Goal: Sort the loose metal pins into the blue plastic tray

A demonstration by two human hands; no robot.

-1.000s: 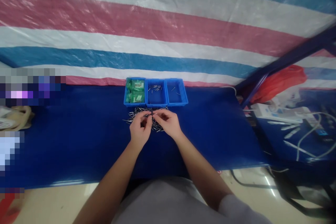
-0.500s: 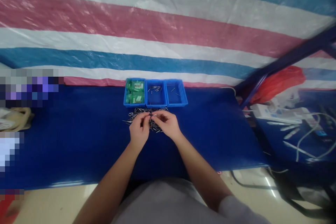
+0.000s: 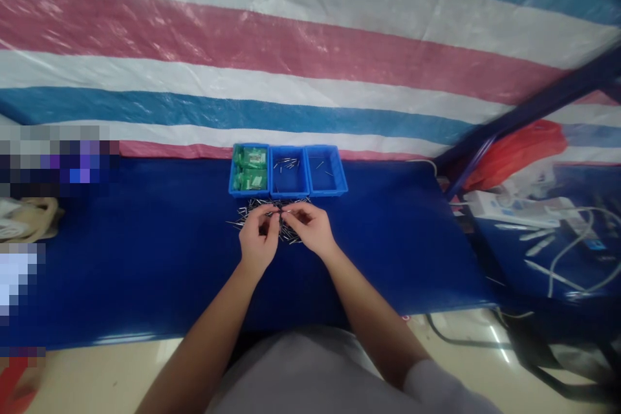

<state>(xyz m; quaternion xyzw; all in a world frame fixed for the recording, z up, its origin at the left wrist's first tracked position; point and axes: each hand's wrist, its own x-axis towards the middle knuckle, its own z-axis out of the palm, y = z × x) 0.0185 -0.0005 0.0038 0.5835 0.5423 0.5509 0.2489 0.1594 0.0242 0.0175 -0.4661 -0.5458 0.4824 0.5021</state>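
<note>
A pile of thin dark and silvery metal pieces (image 3: 291, 235) lies on the blue table, in front of three joined blue bins. Over the pile, my left hand (image 3: 260, 233) is closed in a pinch, its fingertips nearly meeting those of my right hand (image 3: 310, 226), which is pinched as well. Whatever sits between the fingertips is too small to make out. Green packets (image 3: 253, 180) fill the left bin (image 3: 248, 194). Several thin metal pieces lie in the middle bin (image 3: 290, 187), and a few in the right bin (image 3: 327, 186).
The blue table (image 3: 398, 239) runs along a striped sheet (image 3: 291, 52). At the right, beyond a dark metal post (image 3: 470, 168), are a white power strip (image 3: 509, 207), cables and a red bag (image 3: 519, 152). A beige object (image 3: 41, 218) stands at the far left.
My left thumb has shifted slightly toward the right hand's fingertips. Both hands otherwise stay over the pile, and the bins look unchanged.
</note>
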